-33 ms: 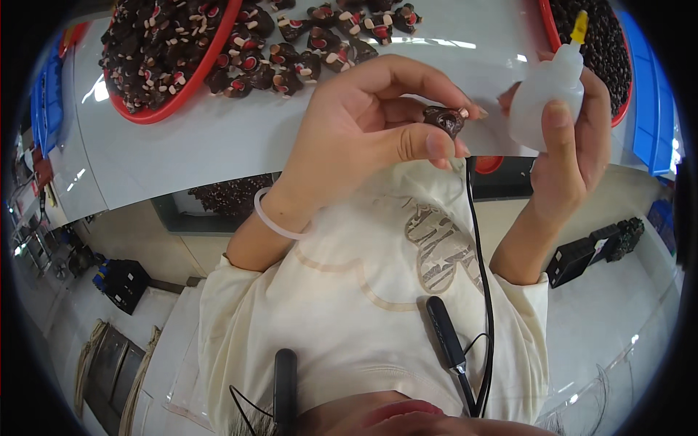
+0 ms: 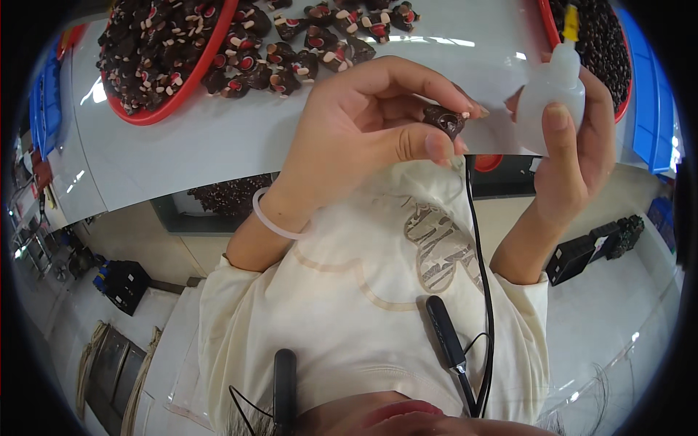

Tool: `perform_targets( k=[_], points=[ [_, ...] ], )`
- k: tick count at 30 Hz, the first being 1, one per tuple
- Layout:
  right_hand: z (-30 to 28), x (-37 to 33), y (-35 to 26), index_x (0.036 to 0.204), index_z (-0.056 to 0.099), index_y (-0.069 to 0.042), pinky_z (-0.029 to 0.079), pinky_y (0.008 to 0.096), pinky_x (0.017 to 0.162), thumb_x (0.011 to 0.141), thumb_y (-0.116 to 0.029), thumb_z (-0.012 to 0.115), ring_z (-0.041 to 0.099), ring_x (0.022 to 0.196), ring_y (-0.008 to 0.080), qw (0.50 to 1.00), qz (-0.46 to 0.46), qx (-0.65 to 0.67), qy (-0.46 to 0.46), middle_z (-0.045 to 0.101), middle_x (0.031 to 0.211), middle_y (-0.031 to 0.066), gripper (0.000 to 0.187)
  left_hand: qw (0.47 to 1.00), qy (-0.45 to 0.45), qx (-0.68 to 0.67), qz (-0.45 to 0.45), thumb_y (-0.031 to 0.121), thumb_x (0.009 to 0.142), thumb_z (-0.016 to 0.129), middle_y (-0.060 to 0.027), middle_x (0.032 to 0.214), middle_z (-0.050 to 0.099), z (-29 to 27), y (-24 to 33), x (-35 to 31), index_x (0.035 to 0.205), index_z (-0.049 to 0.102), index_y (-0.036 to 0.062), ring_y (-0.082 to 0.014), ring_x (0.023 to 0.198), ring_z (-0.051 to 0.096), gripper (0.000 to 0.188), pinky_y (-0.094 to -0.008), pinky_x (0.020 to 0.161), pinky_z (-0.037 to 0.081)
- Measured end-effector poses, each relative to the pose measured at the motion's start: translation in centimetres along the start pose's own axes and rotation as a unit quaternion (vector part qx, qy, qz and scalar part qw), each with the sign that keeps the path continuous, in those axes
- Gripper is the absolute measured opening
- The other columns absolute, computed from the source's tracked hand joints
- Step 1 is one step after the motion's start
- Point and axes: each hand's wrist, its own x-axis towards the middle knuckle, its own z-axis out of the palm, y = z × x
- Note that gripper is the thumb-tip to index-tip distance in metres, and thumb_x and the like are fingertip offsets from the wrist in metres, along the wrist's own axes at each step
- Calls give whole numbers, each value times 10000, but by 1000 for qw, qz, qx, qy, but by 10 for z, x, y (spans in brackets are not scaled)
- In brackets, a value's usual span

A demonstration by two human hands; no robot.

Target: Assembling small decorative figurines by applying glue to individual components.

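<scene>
My left hand (image 2: 363,123) pinches a small dark brown figurine piece (image 2: 443,120) between thumb and fingertips, just above the table's near edge. A tiny pale bit shows at the figurine's right end. In my right hand (image 2: 571,149) is a white squeeze bottle (image 2: 550,98), held upright with the thumb on its front and the fingers wrapped behind. Its yellow nozzle tip (image 2: 571,23) points up. A gap separates the bottle from the figurine. Several finished-looking brown figurines with red and pale parts (image 2: 320,40) lie on the white table (image 2: 182,149) beyond my left hand.
A red basin (image 2: 145,116) heaped with similar figurines stands at the far left. Another red-rimmed basin (image 2: 549,25) at the far right holds small dark pieces. Blue trays (image 2: 651,94) flank the table. An open compartment (image 2: 225,200) below the tabletop contains more dark pieces.
The squeeze bottle has shifted slightly right, and its nozzle leans a little further left. My left hand and the figurine stay nearly still.
</scene>
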Motion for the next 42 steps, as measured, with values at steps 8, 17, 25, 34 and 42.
perform_targets(
  k=[8, 17, 25, 34, 42],
  points=[
    [-43, -4, 7, 1128, 516, -17, 426, 402, 904, 745, -273, 685, 529, 1024, 295, 991, -129, 26, -9, 546, 1076, 183, 492, 999, -12, 13, 34, 172, 750, 707, -218, 1012, 598, -6, -6, 5, 1006, 569, -24, -190, 757, 632, 351, -250, 631, 524],
    [-37, -2, 2, 1132, 485, 18, 469, 364, 781, 765, -300, 612, 519, 949, 281, 997, -75, 5, -16, 495, 1043, 181, 502, 997, 4, 50, 67, 147, 761, 692, -227, 1045, 583, -2, -9, 5, 1021, 559, -35, -215, 788, 640, 345, -261, 656, 533],
    [-42, 2, 4, 1105, 482, 43, 481, 345, 653, 740, -279, 599, 543, 851, 276, 979, -191, 13, -71, 539, 928, 182, 501, 997, 5, 52, 65, 121, 755, 691, -230, 1036, 591, -1, -7, 6, 1038, 555, -43, -214, 800, 640, 354, -261, 668, 534],
    [-42, 5, -3, 1082, 495, 31, 477, 318, 521, 693, -262, 614, 575, 761, 278, 965, -236, -80, -87, 548, 880, 191, 502, 997, 19, 52, 57, 99, 757, 686, -233, 1031, 599, 2, -5, 5, 1045, 553, -59, -210, 828, 636, 354, -266, 689, 540],
    [-48, 5, 0, 1096, 497, 26, 503, 335, 605, 719, -267, 614, 570, 811, 283, 965, -225, -80, -111, 549, 894, 185, 491, 997, 20, 48, 61, 106, 752, 692, -230, 1014, 604, 1, -5, 4, 1037, 557, -50, -214, 818, 638, 352, -266, 690, 541]
  ],
)
